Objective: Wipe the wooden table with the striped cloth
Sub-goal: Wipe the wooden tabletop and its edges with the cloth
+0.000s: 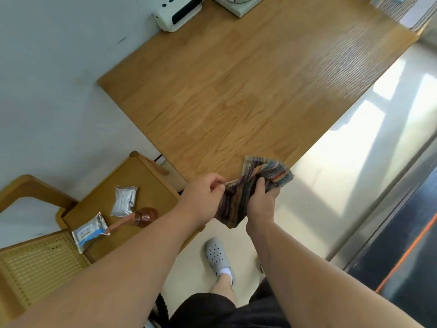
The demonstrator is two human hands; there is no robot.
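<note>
Pre-wipe: our left hand (205,193) and right hand (262,200) fingers (261,182) curl round the multicoloured striped cloth (277,172); next we'd press it onto the light wooden worktop (236,91).

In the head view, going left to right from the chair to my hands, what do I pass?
Blue-printed packet, silver packet, left hand, right hand. The striped cloth they hold overlaps both hands, so it is left out.

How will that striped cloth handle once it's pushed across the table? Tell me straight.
Probably floppy: the striped cloth bunches and folds between the left hand and right hand. Likely light, since fingers alone hold it up. It may crumple rather than slide flat on the wooden table.
</note>
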